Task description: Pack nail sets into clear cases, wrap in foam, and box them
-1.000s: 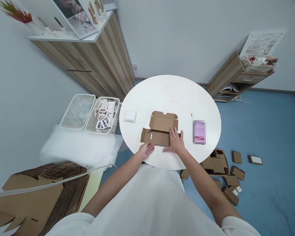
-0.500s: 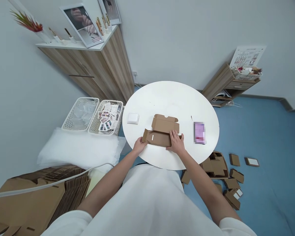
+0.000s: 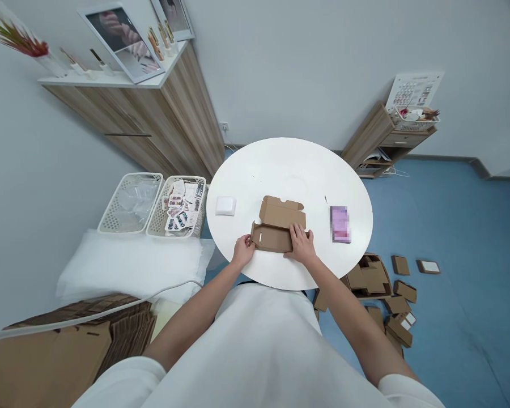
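Observation:
A brown cardboard box (image 3: 272, 238) lies partly folded on the white round table, its lid (image 3: 283, 214) laid open toward the far side. At the box's left end, my left hand (image 3: 243, 250) is closed on the end flap, which stands upright. My right hand (image 3: 301, 243) grips the right part of the box, fingers reaching over the near wall into it and thumb by the near edge. The right end flap is partly hidden under that hand. A small white slot shows in the box floor near the left end.
On the table (image 3: 280, 164) are a white packet (image 3: 225, 205) at left and a blurred purple pack (image 3: 340, 224) at right. Two white baskets (image 3: 153, 218), bubble-wrap-like sheets (image 3: 123, 266) and stacked flat cardboard (image 3: 55, 357) lie left. Small boxes (image 3: 400, 265) lie on the floor right.
The left end flap has swung from leaning outward to upright, with my left hand beside it. My right hand stays on the box. The whole view has shifted slightly.

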Tool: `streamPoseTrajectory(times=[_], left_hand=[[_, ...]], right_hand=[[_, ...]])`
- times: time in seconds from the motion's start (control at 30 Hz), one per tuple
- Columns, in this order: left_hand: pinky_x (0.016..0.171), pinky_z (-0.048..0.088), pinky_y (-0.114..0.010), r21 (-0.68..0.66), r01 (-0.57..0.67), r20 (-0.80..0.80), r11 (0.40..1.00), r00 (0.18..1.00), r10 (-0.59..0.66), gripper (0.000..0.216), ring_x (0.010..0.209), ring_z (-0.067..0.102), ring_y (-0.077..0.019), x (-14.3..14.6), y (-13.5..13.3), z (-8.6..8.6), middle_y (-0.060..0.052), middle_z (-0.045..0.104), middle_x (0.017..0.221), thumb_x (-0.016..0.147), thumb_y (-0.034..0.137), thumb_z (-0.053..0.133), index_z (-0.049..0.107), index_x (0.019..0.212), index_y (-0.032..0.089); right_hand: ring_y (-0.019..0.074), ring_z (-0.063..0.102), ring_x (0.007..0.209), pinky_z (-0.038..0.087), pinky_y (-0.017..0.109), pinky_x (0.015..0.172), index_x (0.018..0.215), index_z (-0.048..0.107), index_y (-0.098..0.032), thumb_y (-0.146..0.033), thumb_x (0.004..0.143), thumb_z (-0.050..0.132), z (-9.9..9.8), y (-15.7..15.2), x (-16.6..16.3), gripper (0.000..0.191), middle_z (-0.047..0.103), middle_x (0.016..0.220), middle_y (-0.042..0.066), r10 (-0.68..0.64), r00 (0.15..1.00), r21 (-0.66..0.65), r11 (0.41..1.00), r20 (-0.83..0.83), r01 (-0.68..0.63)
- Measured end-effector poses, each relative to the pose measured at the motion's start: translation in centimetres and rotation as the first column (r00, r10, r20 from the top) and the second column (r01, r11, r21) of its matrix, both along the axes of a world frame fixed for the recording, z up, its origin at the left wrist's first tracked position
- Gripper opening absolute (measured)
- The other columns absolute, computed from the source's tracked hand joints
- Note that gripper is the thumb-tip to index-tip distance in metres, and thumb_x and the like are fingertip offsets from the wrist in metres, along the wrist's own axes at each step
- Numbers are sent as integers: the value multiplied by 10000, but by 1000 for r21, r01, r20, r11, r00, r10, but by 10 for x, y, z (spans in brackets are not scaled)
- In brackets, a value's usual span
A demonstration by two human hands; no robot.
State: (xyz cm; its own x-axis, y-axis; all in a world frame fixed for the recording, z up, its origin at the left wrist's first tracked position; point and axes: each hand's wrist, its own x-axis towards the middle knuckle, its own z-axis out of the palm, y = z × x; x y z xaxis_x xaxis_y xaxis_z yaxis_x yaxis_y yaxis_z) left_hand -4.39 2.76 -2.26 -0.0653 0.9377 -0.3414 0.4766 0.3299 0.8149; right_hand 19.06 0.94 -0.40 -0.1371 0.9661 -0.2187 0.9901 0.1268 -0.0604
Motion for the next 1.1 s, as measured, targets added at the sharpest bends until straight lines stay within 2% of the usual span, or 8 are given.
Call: streamPoseTrajectory(times=[0.13, 0.23, 0.43, 0.53, 0.63, 0.77, 0.97, 1.1], left_hand=[[751, 441, -277, 7, 13, -32, 1000, 999, -13, 304, 829, 576, -151, 2, -1, 4, -79, 610, 954, 727, 203, 560, 520, 1024, 152], [746, 438, -284, 34, 89, -50, 995, 995, -87, 292, 814, 570, -148, 5, -3, 9, -70, 606, 955, 717, 224, 587, 509, 992, 167], [712, 429, -273, 54, 157, -52, 986, 987, -155, 487, 851, 560, -164, 11, -6, 19, -91, 567, 1035, 629, 325, 683, 473, 1038, 163], [715, 425, -273, 28, 169, -31, 985, 985, -168, 437, 844, 567, -165, 10, -4, 21, -98, 572, 1045, 707, 417, 595, 477, 1041, 160], [733, 413, -284, -15, 187, -116, 982, 975, -187, 296, 857, 572, -181, 9, 3, 23, -92, 608, 980, 809, 387, 455, 511, 990, 160], [682, 406, -284, -108, 269, -293, 957, 911, -289, 226, 843, 581, -213, 9, 14, 25, -85, 637, 886, 801, 298, 452, 543, 960, 166], [657, 406, -300, -177, 397, -453, 901, 779, -433, 241, 827, 591, -252, 8, 22, 24, -132, 629, 900, 764, 253, 469, 537, 968, 144], [644, 412, -306, -247, 423, -523, 872, 699, -488, 265, 838, 588, -274, 8, 22, 22, -155, 616, 905, 718, 222, 509, 524, 967, 130]], right_hand=[[330, 28, 1316, 74, 550, 989, 1381, 55, -131, -684, 538, 559, 1, 4, -3, 1126, 148, 1427, 179, 41, 999, -20, 999, -1, -41], [329, -2, 1316, 68, 548, 989, 1380, 49, -129, -701, 526, 548, 0, 7, -10, 1143, 145, 1428, 175, 58, 998, -29, 998, 4, -58], [314, -29, 1316, 72, 542, 986, 1378, 23, -114, -703, 537, 527, 0, 5, -18, 1144, 113, 1435, 179, 18, 1000, -31, 999, 7, -17], [320, -53, 1317, 74, 546, 982, 1380, 14, -124, -709, 531, 525, 1, 2, -17, 1151, 94, 1439, 180, 33, 999, -52, 998, 2, -33], [330, -50, 1319, 73, 548, 985, 1384, -4, -140, -716, 496, 546, 2, 1, -15, 1194, 64, 1447, 173, 70, 998, -78, 994, -7, -70], [340, -59, 1319, 86, 540, 991, 1386, -30, -157, -705, 450, 591, 5, 1, -12, 1250, 24, 1457, 156, 118, 993, -115, 986, -11, -118], [331, -37, 1325, 83, 534, 1000, 1388, -45, -154, -666, 510, 592, 10, -2, -10, 1200, 21, 1460, 155, 154, 988, -134, 979, -26, -156], [322, -22, 1328, 75, 539, 1002, 1387, -56, -157, -637, 518, 608, 11, -3, -12, 1195, 36, 1461, 149, 149, 989, -129, 980, -24, -151]])
